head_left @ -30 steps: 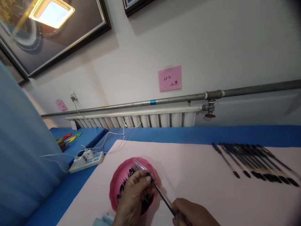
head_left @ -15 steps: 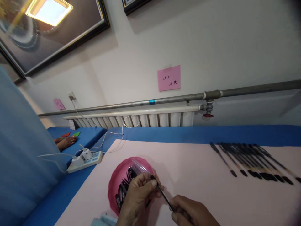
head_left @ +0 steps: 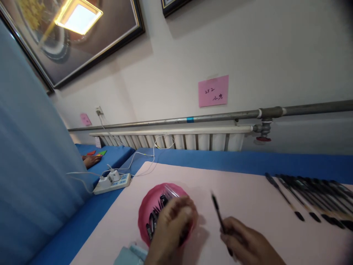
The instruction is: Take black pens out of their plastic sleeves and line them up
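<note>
The right hand (head_left: 249, 243), closed around a black pen (head_left: 220, 218), sits at 3 o'clock of the left hand (head_left: 172, 228), whose blurred grip cannot be determined over the pink bowl (head_left: 146, 208) of pen caps (head_left: 155, 217).

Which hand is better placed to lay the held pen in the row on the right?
Probably the right hand: it already grips the pen and is nearer the row of pens. The left hand is over the pink bowl, farther off.
</note>
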Demonstrator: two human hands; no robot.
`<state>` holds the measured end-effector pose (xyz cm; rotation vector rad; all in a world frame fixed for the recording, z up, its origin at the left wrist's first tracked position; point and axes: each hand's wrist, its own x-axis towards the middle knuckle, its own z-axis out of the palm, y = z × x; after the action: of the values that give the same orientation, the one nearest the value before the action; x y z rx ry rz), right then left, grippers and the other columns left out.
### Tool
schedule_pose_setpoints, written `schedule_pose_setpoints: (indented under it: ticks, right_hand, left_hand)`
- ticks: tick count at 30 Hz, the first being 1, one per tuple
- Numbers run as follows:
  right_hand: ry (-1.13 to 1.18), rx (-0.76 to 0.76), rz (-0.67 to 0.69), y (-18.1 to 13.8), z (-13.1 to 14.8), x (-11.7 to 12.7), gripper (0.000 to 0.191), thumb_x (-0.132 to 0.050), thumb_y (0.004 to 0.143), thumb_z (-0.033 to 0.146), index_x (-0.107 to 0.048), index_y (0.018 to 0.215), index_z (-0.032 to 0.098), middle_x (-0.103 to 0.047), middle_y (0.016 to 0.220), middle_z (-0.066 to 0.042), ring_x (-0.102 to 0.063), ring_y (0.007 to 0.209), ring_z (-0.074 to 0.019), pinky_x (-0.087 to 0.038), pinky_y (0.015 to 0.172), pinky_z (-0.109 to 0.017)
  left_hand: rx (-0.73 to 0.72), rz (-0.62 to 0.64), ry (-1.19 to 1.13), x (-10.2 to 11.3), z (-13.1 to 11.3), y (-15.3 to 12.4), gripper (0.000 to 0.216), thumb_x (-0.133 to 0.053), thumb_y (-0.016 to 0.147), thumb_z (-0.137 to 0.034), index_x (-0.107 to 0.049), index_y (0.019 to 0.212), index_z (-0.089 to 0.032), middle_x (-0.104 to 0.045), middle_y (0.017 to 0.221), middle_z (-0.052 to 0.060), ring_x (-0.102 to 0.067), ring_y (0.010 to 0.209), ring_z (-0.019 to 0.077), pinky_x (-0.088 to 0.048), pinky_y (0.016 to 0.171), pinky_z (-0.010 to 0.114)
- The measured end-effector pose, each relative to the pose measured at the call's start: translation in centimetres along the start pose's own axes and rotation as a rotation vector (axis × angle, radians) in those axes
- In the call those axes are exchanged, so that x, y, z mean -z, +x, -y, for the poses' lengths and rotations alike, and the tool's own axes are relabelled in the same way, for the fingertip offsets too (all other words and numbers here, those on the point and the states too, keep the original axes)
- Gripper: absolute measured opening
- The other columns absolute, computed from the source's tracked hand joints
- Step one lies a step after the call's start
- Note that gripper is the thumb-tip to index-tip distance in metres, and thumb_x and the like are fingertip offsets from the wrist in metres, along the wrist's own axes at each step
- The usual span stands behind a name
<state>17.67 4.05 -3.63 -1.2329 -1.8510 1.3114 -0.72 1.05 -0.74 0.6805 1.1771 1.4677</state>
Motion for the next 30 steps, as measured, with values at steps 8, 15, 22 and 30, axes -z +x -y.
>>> schedule_pose_setpoints:
  ticks: [8,15,22,30]
  right_hand:
    - [0.192,-0.250,-0.150,1.7,-2.2,2.6,0.017,-0.043,0.077,0.036,-0.043,0.067,0.023,-0.041,0.049,0.008,-0.032,0.035,-0.0071,-0.022,0.039,-0.022]
    - [0.202,-0.229,-0.117,1.7,-2.0,2.4,0.019,-0.043,0.079,0.035,-0.040,0.065,0.022,-0.040,0.048,0.008,-0.029,0.037,-0.0061,-0.021,0.040,-0.022]
    - [0.194,-0.250,-0.104,2.0,-2.2,2.6,0.019,-0.044,0.077,0.036,-0.044,0.066,0.022,-0.041,0.048,0.007,-0.031,0.037,-0.0069,-0.022,0.039,-0.023]
    - [0.186,-0.234,-0.095,1.8,-2.1,2.6,0.018,-0.044,0.079,0.034,-0.042,0.065,0.021,-0.041,0.047,0.008,-0.030,0.036,-0.0057,-0.023,0.039,-0.022]
  left_hand:
    - [-0.193,-0.501,0.425,8.1,-2.5,2.9,0.023,-0.062,0.068,-0.033,-0.062,0.083,-0.016,-0.066,0.079,0.004,-0.062,0.074,0.0174,-0.048,0.066,0.029]
    - [-0.145,-0.490,0.689,8.6,-1.4,3.7,0.009,-0.058,0.068,-0.024,-0.062,0.073,-0.019,-0.066,0.070,0.004,-0.061,0.065,0.0179,-0.042,0.056,0.026]
    - [-0.130,-0.492,0.938,8.6,-2.4,2.8,0.010,-0.051,0.072,-0.021,-0.061,0.073,-0.021,-0.063,0.063,0.002,-0.058,0.062,0.0184,-0.036,0.058,0.026]
    - [-0.134,-0.439,1.175,8.1,-2.4,2.1,0.011,-0.053,0.067,-0.015,-0.059,0.061,-0.022,-0.063,0.066,0.006,-0.054,0.067,0.0208,-0.028,0.062,0.027]
